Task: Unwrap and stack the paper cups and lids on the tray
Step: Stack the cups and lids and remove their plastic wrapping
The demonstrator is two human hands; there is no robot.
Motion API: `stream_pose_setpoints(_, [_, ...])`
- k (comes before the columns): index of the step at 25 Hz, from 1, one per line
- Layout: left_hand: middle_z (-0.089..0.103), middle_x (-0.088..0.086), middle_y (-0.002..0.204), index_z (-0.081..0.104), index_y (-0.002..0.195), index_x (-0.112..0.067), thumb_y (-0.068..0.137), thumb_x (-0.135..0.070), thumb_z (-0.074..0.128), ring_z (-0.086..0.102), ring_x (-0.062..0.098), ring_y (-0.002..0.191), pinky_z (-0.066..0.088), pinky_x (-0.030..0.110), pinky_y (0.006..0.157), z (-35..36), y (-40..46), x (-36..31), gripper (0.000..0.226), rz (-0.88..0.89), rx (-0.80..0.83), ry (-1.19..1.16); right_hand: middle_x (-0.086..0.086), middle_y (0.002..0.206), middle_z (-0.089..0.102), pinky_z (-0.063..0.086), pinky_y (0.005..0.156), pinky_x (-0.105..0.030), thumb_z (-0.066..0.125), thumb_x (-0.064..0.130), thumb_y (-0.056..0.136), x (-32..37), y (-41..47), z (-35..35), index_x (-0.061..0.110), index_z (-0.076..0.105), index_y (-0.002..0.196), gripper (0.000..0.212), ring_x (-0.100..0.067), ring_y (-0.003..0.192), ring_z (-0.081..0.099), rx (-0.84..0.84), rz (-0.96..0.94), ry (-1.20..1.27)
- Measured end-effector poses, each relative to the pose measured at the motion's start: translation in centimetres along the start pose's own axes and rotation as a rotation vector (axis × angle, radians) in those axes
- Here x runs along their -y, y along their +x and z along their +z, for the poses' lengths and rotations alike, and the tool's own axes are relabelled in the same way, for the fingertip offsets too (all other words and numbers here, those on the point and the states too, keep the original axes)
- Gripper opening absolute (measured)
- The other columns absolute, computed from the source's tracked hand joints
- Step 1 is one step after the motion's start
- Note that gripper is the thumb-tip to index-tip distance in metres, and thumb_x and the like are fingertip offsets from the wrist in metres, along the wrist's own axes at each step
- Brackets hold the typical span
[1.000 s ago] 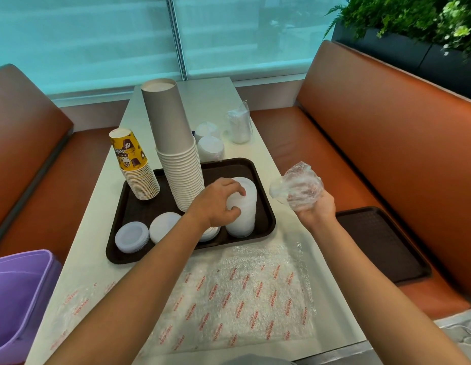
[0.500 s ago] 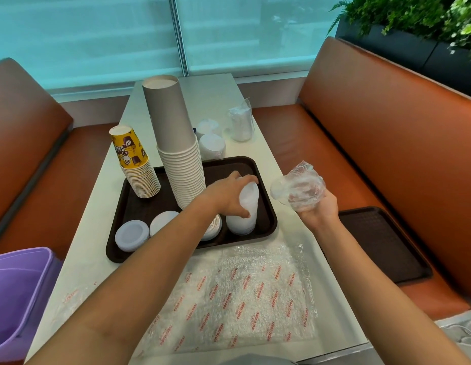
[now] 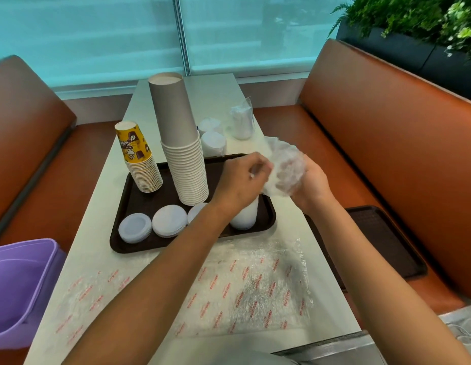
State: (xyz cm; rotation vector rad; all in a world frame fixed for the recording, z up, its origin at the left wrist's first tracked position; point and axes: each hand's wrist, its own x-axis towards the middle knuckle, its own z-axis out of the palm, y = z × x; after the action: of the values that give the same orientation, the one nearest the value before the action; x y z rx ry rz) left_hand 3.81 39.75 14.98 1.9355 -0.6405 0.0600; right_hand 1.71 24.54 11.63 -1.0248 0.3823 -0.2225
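On the dark brown tray (image 3: 123,241) stand a tall stack of grey paper cups (image 3: 180,143), a shorter stack of yellow printed cups (image 3: 139,159), flat stacks of white lids (image 3: 169,220) and a taller stack of white lids (image 3: 246,216), partly hidden by my left wrist. My right hand (image 3: 312,180) grips a crumpled clear plastic wrapper (image 3: 285,167) above the tray's right end. My left hand (image 3: 242,180) pinches that wrapper's left side.
Wrapped lid packs (image 3: 213,142) and a bagged pack (image 3: 242,122) lie on the table beyond the tray. A printed bubble wrap sheet (image 3: 242,285) covers the near table. A purple bin (image 3: 21,285) stands at the left; a second dark tray (image 3: 382,241) rests on the right bench.
My left hand let go of the tall lid stack and rose to the wrapper. My right hand brought the wrapper leftward over the tray's end.
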Motion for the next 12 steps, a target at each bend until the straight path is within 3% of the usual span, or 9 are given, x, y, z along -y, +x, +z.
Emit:
stream_pose_setpoints(2, [0.062, -0.005, 0.054, 0.065, 0.08, -0.015, 0.094, -0.013, 0.054, 0.057, 0.008, 0.048, 0.052, 0.022, 0.061, -1.0, -0.6, 0.4, 0.017, -0.224, -0.167, -0.401, 0.0, 0.078, 0.057, 0.04, 0.056, -0.027, 0.05, 0.019, 0.094, 0.3, -0.6, -0.5, 0.018, 0.055, 0.09, 0.007, -0.016, 0.062, 0.053, -0.065, -0.071, -0.161])
stream_pose_setpoints(4, [0.046, -0.008, 0.042, 0.065, 0.087, -0.013, 0.098, -0.015, 0.047, 0.044, 0.005, 0.038, 0.044, 0.018, 0.047, -2.0, -1.6, 0.4, 0.022, -0.42, -0.204, -0.738, 0.0, 0.085, 0.054, 0.038, 0.055, -0.027, 0.059, 0.031, 0.089, 0.9, -1.4, -1.6, 0.022, 0.053, 0.089, 0.011, -0.015, 0.064, 0.05, 0.081, -0.049, -0.191])
stream_pose_setpoints(5, [0.045, -0.007, 0.046, 0.066, 0.093, -0.015, 0.099, -0.019, 0.045, 0.044, 0.005, 0.04, 0.042, 0.018, 0.043, -2.4, -2.3, 0.3, 0.022, -0.464, -0.177, -0.797, 0.0, 0.09, 0.055, 0.041, 0.056, -0.028, 0.068, 0.04, 0.08, 1.1, -2.0, -2.2, 0.023, 0.055, 0.093, 0.025, -0.016, 0.067, 0.052, 0.206, -0.011, -0.176])
stream_pose_setpoints(6, [0.049, -0.005, 0.055, 0.067, 0.097, -0.017, 0.098, -0.024, 0.046, 0.047, 0.007, 0.047, 0.041, 0.018, 0.042, -2.6, -3.2, 0.2, 0.022, -0.474, -0.139, -0.8, 0.001, 0.093, 0.058, 0.047, 0.056, -0.028, 0.078, 0.043, 0.068, 1.2, -2.7, -2.6, 0.026, 0.057, 0.099, 0.042, -0.017, 0.07, 0.055, 0.334, 0.038, -0.172])
stream_pose_setpoints(8, [0.058, -0.003, 0.084, 0.067, 0.102, -0.024, 0.093, -0.035, 0.05, 0.053, 0.01, 0.073, 0.045, 0.019, 0.051, -2.7, -4.7, 0.5, 0.022, -0.433, -0.061, -0.665, 0.002, 0.092, 0.065, 0.056, 0.062, -0.032, 0.088, 0.028, 0.055, 0.7, -4.1, -3.0, 0.029, 0.06, 0.106, 0.058, -0.017, 0.073, 0.063, 0.481, 0.095, -0.171])
stream_pose_setpoints(10, [0.061, -0.011, 0.094, 0.067, 0.101, -0.026, 0.093, -0.031, 0.053, 0.055, 0.004, 0.084, 0.048, 0.022, 0.065, -2.4, -5.9, 1.0, 0.016, -0.357, -0.011, -0.502, -0.001, 0.087, 0.067, 0.058, 0.065, -0.034, 0.08, 0.016, 0.067, -0.8, -5.2, -2.6, 0.022, 0.064, 0.097, 0.034, -0.017, 0.075, 0.065, 0.455, 0.072, -0.217])
stream_pose_setpoints(12, [0.065, -0.016, 0.075, 0.066, 0.09, -0.019, 0.096, -0.02, 0.05, 0.058, -0.002, 0.073, 0.048, 0.016, 0.066, -2.0, -7.1, 1.2, 0.017, -0.33, -0.078, -0.508, -0.003, 0.075, 0.061, 0.056, 0.059, -0.03, 0.062, 0.016, 0.086, -2.2, -6.2, -1.7, 0.012, 0.061, 0.083, 0.004, -0.016, 0.065, 0.059, 0.297, 0.02, -0.298])
